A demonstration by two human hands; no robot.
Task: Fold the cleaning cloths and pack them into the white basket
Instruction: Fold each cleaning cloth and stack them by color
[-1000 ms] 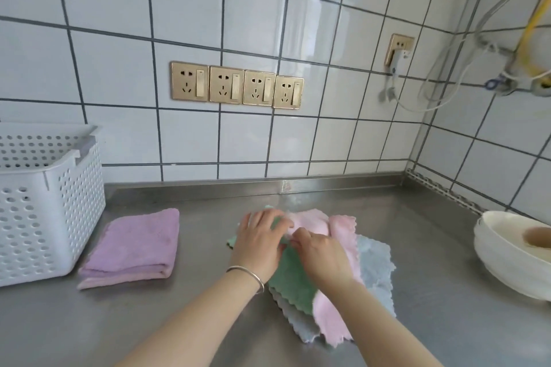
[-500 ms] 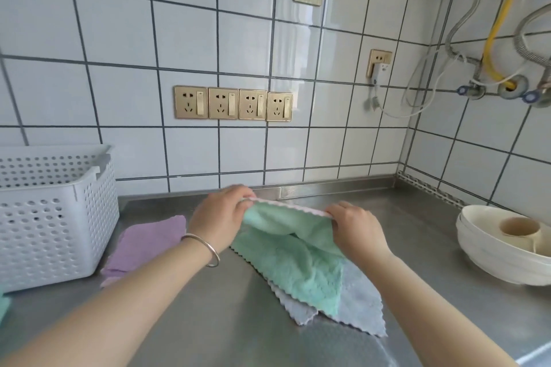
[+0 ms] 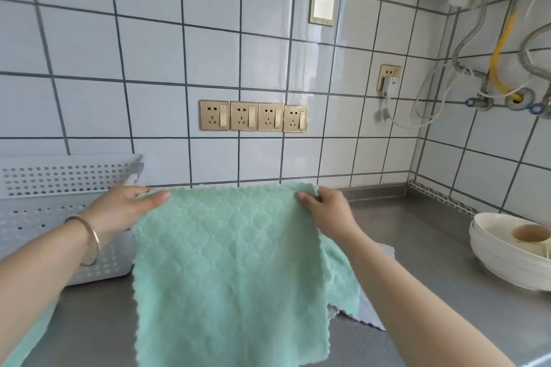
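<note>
A green quilted cleaning cloth (image 3: 229,271) hangs spread out in front of me above the steel counter. My left hand (image 3: 122,210) pinches its top left corner and my right hand (image 3: 328,208) pinches its top right corner. Behind its right edge lie a second green cloth (image 3: 343,283) and a grey cloth (image 3: 369,316) on the counter. The white perforated basket (image 3: 59,188) stands at the left against the wall. The folded purple cloth is hidden behind the raised cloth.
White stacked bowls (image 3: 507,259) holding a small beige cup sit at the right edge of the steel counter (image 3: 417,232). A strip of green fabric (image 3: 26,340) shows at the lower left. Tiled walls with gold sockets (image 3: 253,116) close the back and right.
Both hands have lifted the green cloth off the pile and pulled its top corners apart, so it now hangs spread open. The pink cloth is no longer visible.
</note>
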